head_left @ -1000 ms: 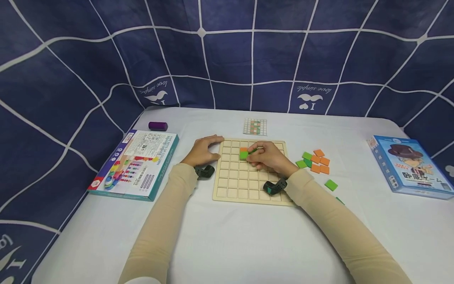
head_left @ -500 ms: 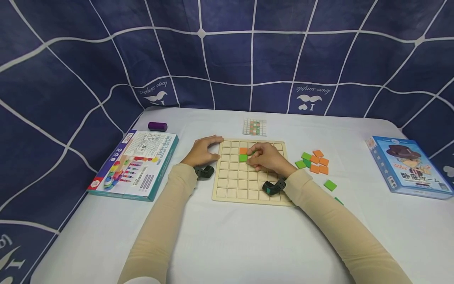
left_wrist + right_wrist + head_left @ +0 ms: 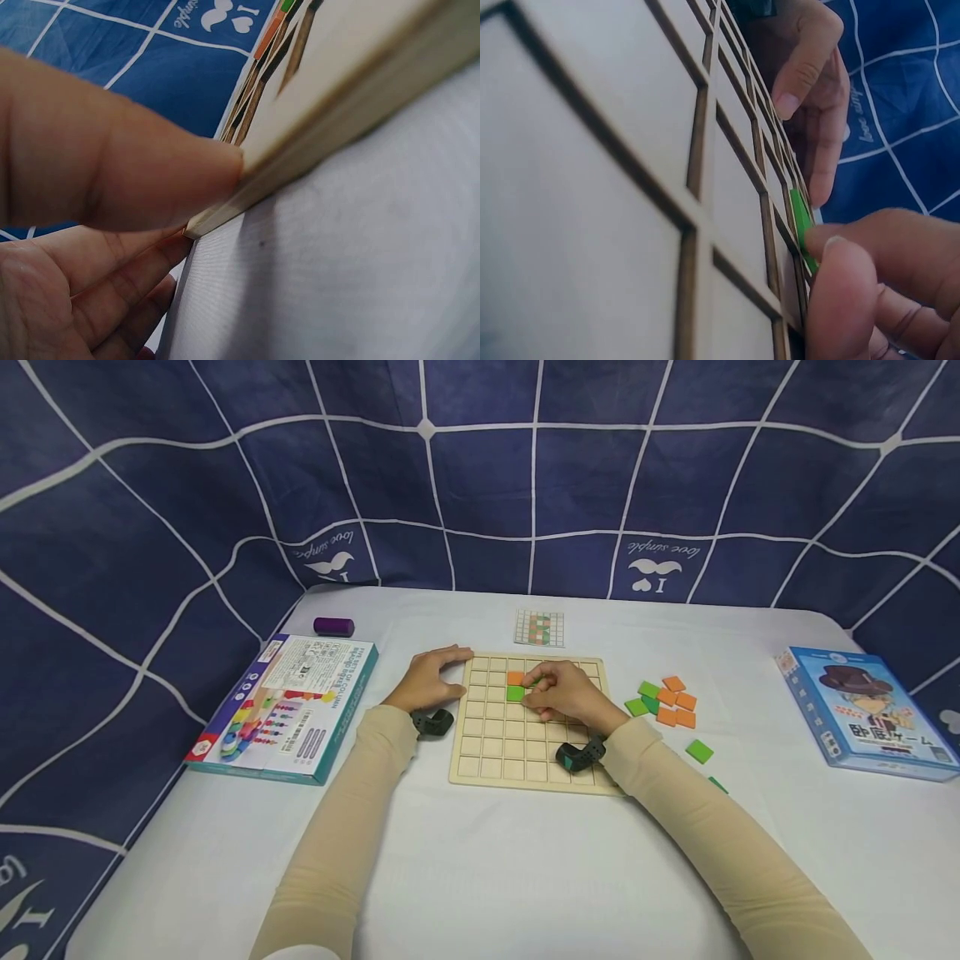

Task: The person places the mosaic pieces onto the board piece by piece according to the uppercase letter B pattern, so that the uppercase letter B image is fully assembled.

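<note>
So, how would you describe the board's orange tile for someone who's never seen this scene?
On the white table lies a wooden grid board. Near its far edge, left of the person's right hand, find an orange tile just beyond a green tile. No other tile visible on the board is orange; the loose orange tiles lie to its right.

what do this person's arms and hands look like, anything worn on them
The left sleeve and right sleeve are long and plain beige. At the wrists sit a dark left wristband and a dark right wristband, the latter with a small green patch. The left hand and right hand are bare, without gloves.
</note>
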{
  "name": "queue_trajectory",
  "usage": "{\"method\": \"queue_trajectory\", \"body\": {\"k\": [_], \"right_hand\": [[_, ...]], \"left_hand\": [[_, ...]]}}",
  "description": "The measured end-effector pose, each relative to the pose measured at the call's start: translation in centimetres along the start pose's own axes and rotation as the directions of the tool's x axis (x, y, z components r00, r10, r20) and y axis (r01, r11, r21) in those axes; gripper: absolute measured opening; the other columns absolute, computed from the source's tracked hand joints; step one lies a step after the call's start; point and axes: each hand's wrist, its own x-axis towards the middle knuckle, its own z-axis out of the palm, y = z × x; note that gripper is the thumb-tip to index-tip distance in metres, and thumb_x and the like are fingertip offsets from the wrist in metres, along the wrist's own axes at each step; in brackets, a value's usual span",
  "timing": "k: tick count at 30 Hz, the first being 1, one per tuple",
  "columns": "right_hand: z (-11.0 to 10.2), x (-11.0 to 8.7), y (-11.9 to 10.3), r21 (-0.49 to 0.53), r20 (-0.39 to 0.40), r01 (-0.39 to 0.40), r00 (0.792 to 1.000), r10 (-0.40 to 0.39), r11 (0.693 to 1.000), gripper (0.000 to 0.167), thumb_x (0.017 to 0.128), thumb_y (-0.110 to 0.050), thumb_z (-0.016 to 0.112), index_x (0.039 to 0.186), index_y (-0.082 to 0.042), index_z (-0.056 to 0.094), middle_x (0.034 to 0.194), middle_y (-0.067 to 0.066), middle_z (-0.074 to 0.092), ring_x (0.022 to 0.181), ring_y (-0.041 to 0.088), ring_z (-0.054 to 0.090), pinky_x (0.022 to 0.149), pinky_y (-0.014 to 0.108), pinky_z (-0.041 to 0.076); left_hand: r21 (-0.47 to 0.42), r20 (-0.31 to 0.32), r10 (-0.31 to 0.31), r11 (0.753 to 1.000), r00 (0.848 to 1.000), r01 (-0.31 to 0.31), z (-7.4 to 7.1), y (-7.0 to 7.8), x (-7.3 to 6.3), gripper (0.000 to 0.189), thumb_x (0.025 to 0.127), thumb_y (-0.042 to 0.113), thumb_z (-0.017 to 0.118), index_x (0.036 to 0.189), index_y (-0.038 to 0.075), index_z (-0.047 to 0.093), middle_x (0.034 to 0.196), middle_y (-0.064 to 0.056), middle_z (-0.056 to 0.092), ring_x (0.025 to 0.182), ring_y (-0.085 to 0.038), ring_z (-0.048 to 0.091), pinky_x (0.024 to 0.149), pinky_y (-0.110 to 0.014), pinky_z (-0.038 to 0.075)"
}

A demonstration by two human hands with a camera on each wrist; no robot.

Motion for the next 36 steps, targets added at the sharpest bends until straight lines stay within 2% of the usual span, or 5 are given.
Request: {"method": "queue_trajectory", "body": {"k": [8,16,27,32,36], "right_hand": [[-0.5,-0.4,0.0,0.124,0.054,-0.006,0.999,-0.001,0.992,0.032,0.100,0.002,0.072,0.131,0.007,0.065,0.088,0.006,0.068,0.066,0.012,0.063,0.061,0.020,0.059],[-1.4,-1.0,-0.3,0.245,0.129,0.004,0.991,-0.036,0.969,0.040,0.103,0.000,0.069,0.142,0.008,0.061,0.093,0.008,0.072,0.065,0.013,0.058,0.060,0.021,0.055],[-4.6,-2.6,-0.5,0.262,0.044,0.097,0.993,-0.113,0.960,0.041,0.106,-0.005,0.066,0.144,0.010,0.058,0.100,0.008,0.073,0.073,0.013,0.060,0.066,0.024,0.058],[-6.9,-3.3,-0.3,0.246,-0.031,0.123,0.992,-0.119,0.961,0.024,0.107,-0.008,0.066,0.130,-0.009,0.071,0.095,0.005,0.070,0.076,0.014,0.061,0.067,0.026,0.059],[-8.8,-3.9,-0.1,0.296,-0.101,0.140,0.988,-0.114,0.945,0.019,0.109,-0.011,0.064,0.120,-0.020,0.076,0.097,0.003,0.070,0.076,0.014,0.062,0.067,0.025,0.058]], "left_hand": [[0.019,0.005,0.003,1.000,1.000,-0.003,-0.1,0.1,0.0,0.067,0.085,0.003,0.076,0.151,0.001,0.062,0.161,-0.015,0.056,0.159,-0.033,0.038,0.134,-0.049,0.025],[0.012,0.005,0.003,1.000,1.000,-0.003,-0.1,0.2,-0.1,0.067,0.086,0.002,0.076,0.152,0.000,0.061,0.161,-0.015,0.055,0.159,-0.033,0.038,0.134,-0.048,0.025],[0.014,0.007,0.005,1.000,1.000,-0.005,-0.1,0.0,-0.1,0.067,0.086,0.002,0.076,0.152,0.000,0.060,0.161,-0.015,0.055,0.159,-0.033,0.038,0.134,-0.048,0.025],[0.015,0.006,0.008,1.000,1.000,-0.008,-0.1,-0.1,0.0,0.067,0.086,0.002,0.076,0.152,0.000,0.061,0.161,-0.015,0.055,0.159,-0.033,0.038,0.134,-0.049,0.025],[0.013,0.006,0.016,1.000,1.000,-0.016,-0.1,-0.2,-0.1,0.067,0.086,0.003,0.075,0.151,0.000,0.061,0.161,-0.016,0.055,0.159,-0.034,0.038,0.134,-0.049,0.025]]}}
